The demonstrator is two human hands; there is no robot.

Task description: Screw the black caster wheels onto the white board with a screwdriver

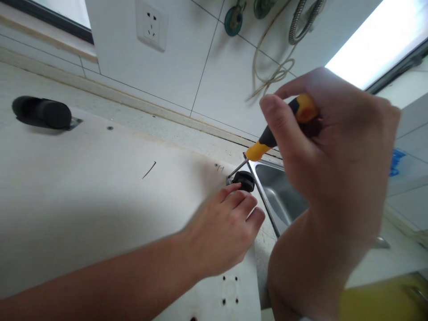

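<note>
My right hand [344, 142] is closed around the yellow-and-black handle of a screwdriver [259, 149]. The screwdriver's tip meets the metal plate of a black caster wheel [244, 180] at the right edge of a white board [110, 187]. Curled over the near side of that caster, my left hand [230, 218] presses it against the board, its fingertips partly hidden. Toward the far left corner of the board, a second black caster [43, 111] stands with its metal plate on the surface. Pencil or pen marks show on the board.
A steel sink [281, 191] is set into the counter just right of the board. Behind runs a tiled wall with a power socket [152, 24], a coiled cable [277, 73] and a metal hose [301, 22]. Several holes [230, 290] pierce the board's near right corner.
</note>
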